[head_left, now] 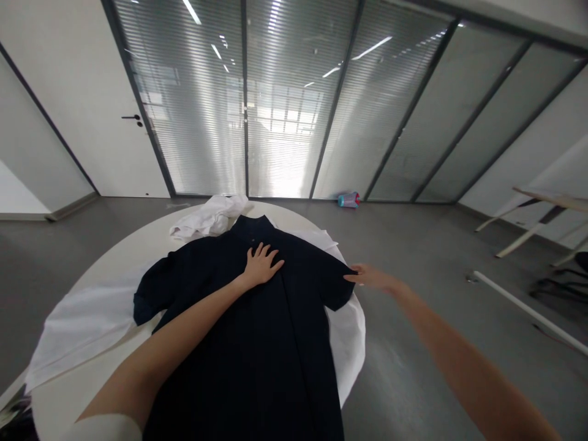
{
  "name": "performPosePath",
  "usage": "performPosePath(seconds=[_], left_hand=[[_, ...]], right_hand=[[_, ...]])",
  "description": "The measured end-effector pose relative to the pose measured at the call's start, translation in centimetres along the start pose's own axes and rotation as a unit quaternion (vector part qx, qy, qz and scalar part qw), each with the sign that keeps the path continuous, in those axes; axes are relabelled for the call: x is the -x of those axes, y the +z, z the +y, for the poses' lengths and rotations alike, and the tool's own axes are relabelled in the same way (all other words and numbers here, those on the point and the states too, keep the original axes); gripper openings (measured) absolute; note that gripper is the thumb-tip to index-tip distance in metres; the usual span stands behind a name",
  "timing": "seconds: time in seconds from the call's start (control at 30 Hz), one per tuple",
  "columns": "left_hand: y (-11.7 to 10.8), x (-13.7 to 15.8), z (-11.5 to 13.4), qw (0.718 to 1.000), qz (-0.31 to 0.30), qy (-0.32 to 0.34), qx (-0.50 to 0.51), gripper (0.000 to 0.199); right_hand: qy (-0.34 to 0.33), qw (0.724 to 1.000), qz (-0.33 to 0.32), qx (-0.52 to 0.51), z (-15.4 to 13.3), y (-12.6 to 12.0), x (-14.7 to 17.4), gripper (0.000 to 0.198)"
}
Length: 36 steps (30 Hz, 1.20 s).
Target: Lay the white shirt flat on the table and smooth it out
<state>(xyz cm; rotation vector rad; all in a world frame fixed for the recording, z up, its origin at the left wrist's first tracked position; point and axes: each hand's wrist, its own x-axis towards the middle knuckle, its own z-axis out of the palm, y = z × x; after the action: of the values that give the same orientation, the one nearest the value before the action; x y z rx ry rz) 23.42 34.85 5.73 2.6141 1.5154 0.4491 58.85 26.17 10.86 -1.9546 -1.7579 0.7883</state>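
A dark navy short-sleeved shirt (275, 343) lies spread out, front up, with its collar pointing away from me. My left hand (261, 267) rests flat on the chest just below the collar, fingers spread. Off to the right, my right hand (365, 275) pinches the outer end of the shirt's right-side sleeve between thumb and fingers, at the table's edge. The other sleeve lies bent on the left. Beneath the shirt is white cloth (87, 321), showing on both sides.
The round white table (133, 248) carries a crumpled white garment (209, 217) at its far edge. A blue and pink container (348, 200) lies on the floor by the glass partition. At right stand a wooden-topped table (554, 199) and a white bar (528, 309) near the floor.
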Motion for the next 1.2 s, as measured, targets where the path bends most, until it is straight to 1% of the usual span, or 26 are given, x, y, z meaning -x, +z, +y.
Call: performPosePath(seconds=[0.1, 0.17, 0.2, 0.27, 0.33, 0.43, 0.5, 0.57, 0.63, 0.67, 0.7, 0.77, 0.8, 0.83, 0.9, 0.97, 1.0, 1.03, 1.1, 1.17, 1.2], left_hand=[[-0.1, -0.1, -0.3, 1.000, 0.002, -0.003, 0.007, 0.060], [-0.2, -0.3, -0.2, 1.000, 0.000, -0.009, 0.007, 0.060], [-0.2, -0.4, 0.0, 1.000, 0.001, -0.012, 0.006, 0.060], [-0.1, -0.5, 0.5, 1.000, 0.007, -0.023, 0.002, 0.060], [0.1, -0.6, 0.9, 0.999, 0.015, -0.033, 0.001, 0.060], [-0.7, -0.5, 0.7, 0.999, -0.007, -0.027, 0.028, 0.059], [-2.3, 0.3, -0.6, 0.999, -0.016, -0.002, 0.047, 0.056], [-4.8, 2.0, -2.8, 0.999, 0.013, 0.021, 0.046, 0.051], [-7.9, 4.8, -5.9, 0.997, 0.072, 0.018, 0.026, 0.046], [-9.4, 6.5, -7.7, 0.995, 0.101, -0.001, 0.013, 0.045], [-10.8, 8.4, -9.7, 0.991, 0.128, -0.034, -0.004, 0.045], [-13.0, 12.2, -13.5, 0.976, 0.164, -0.139, -0.043, 0.049], [-13.7, 13.8, -15.2, 0.966, 0.167, -0.192, -0.053, 0.052], [-14.0, 15.3, -16.7, 0.958, 0.155, -0.237, -0.045, 0.055], [-14.1, 17.4, -18.8, 0.944, 0.097, -0.315, 0.021, 0.055], [-13.7, 18.2, -19.5, 0.926, 0.041, -0.351, 0.132, 0.051], [-13.4, 18.3, -19.5, 0.915, 0.034, -0.354, 0.189, 0.049], [-13.3, 18.2, -19.3, 0.904, 0.045, -0.350, 0.240, 0.047], [-13.3, 18.0, -18.9, 0.876, 0.100, -0.345, 0.322, 0.048], [-13.6, 18.0, -18.8, 0.847, 0.162, -0.356, 0.360, 0.052], [-13.8, 18.1, -18.9, 0.838, 0.186, -0.364, 0.360, 0.055]], right_hand=[[0.020, 0.994, 0.016, -0.106, -0.1, -2.5, -0.5, 0.033], [0.031, 0.984, 0.061, -0.166, -0.6, -4.4, -1.9, 0.029], [0.035, 0.979, 0.082, -0.183, -0.8, -5.1, -2.7, 0.028], [0.054, 0.980, 0.107, -0.157, -1.1, -5.6, -4.5, 0.027], [0.090, 0.985, 0.110, -0.100, -0.9, -4.6, -6.0, 0.023], [0.144, 0.985, 0.086, -0.038, 0.3, -1.5, -6.9, 0.012], [0.160, 0.984, 0.073, -0.012, 1.2, 0.1, -6.8, 0.008], [0.156, 0.984, 0.077, 0.020, 1.9, 0.6, -6.3, 0.011], [0.132, 0.985, 0.099, 0.054, 1.9, 0.3, -5.8, 0.024], [0.106, 0.983, 0.125, 0.080, 1.6, 0.1, -5.5, 0.031], [0.067, 0.980, 0.156, 0.107, 1.0, 0.1, -5.1, 0.037], [-0.042, 0.967, 0.202, 0.147, -0.9, 1.0, -4.2, 0.041], [-0.102, 0.962, 0.201, 0.152, -2.1, 1.9, -3.6, 0.039], [-0.158, 0.960, 0.180, 0.147, -3.5, 3.1, -2.9, 0.038], [-0.242, 0.957, 0.095, 0.126, -6.2, 5.9, -1.6, 0.038], [-0.288, 0.947, 0.031, 0.137, -8.2, 8.6, -0.4, 0.041], [-0.297, 0.942, 0.016, 0.156, -8.9, 9.8, 0.1, 0.043], [-0.298, 0.937, 0.014, 0.179, -9.3, 10.9, 0.4, 0.043], [-0.292, 0.930, 0.030, 0.223, -9.4, 12.3, 0.7, 0.043], [-0.289, 0.924, 0.052, 0.246, -9.0, 13.1, 0.7, 0.043], [-0.290, 0.922, 0.060, 0.249, -8.8, 13.3, 0.7, 0.042]])
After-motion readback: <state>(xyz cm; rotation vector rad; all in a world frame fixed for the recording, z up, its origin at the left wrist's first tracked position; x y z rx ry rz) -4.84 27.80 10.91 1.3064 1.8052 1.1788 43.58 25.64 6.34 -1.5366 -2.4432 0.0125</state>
